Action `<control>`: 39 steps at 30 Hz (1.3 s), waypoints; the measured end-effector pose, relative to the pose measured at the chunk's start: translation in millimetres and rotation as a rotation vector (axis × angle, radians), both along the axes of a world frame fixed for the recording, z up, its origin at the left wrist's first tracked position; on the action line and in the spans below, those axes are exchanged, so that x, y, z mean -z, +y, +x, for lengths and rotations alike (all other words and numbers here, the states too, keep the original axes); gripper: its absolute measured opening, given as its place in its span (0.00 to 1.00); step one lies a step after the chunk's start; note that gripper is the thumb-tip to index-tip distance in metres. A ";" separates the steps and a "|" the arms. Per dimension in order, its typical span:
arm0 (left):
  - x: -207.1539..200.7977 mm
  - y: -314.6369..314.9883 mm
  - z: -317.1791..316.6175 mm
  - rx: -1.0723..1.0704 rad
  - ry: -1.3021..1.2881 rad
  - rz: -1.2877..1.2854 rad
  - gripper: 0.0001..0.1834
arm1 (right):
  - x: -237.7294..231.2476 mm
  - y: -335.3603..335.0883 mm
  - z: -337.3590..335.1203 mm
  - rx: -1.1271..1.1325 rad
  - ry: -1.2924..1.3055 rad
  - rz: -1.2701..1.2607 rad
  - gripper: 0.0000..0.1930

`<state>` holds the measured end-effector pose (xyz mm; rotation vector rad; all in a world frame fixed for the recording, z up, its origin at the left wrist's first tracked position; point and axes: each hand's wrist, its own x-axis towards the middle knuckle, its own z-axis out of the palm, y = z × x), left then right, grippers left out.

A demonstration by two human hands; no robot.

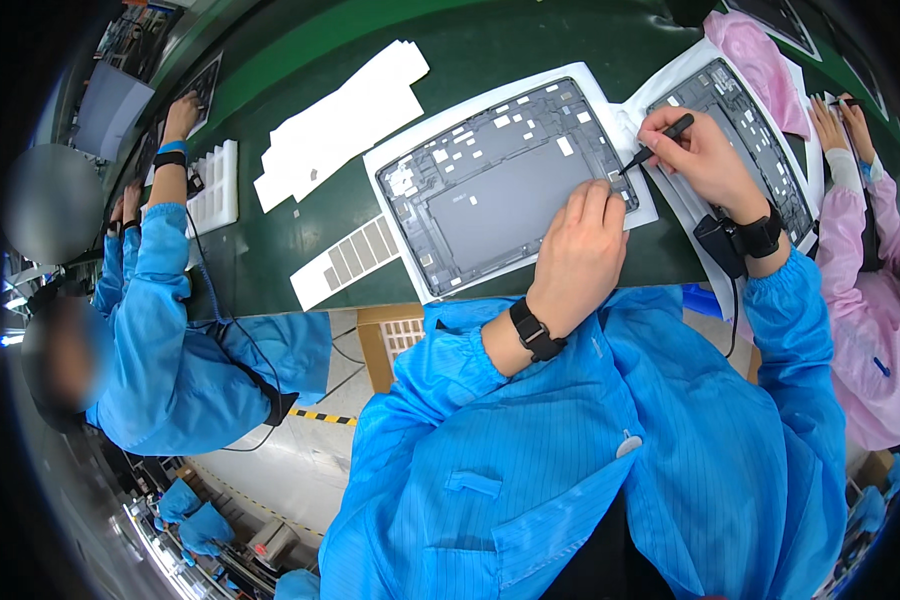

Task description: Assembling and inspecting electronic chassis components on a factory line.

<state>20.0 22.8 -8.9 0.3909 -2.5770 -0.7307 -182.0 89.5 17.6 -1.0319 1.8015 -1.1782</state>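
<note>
A dark grey tablet housing (515, 205) with several small white pieces on it lies on a white sheet. My left hand (582, 250) holds it at the lower right edge, bent fingers pressed close together; the thumb is partly hidden. My right hand (705, 158) grips a slim black pen-like tool (660, 145). The tool's tip touches or hovers just over the housing's right edge, near my left fingertips. Left of the housing, a white strip (315, 287) carries grey rectangular pads (360, 250).
White sheets (345, 125) lie on the green table (270, 235). Beyond my right hand is a second housing (715, 90), near pink cloth (750, 60). A co-worker in blue (160, 340) stands left, by a white tray (215, 190); another in pink (870, 330) works right. A black cable (734, 315) hangs from my right wrist.
</note>
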 end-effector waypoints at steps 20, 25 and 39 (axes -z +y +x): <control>4.0 3.0 -4.5 -0.009 -0.030 -0.060 0.22 | -7.6 3.7 27.9 0.101 0.358 -0.060 0.06; 3.9 1.6 -5.6 -0.065 -0.033 -0.116 0.22 | -11.2 -5.9 38.9 0.016 0.459 -0.088 0.06; -24.1 -29.9 103.4 -0.171 0.320 0.011 0.11 | -39.2 -92.5 117.0 0.129 -0.193 -0.249 0.11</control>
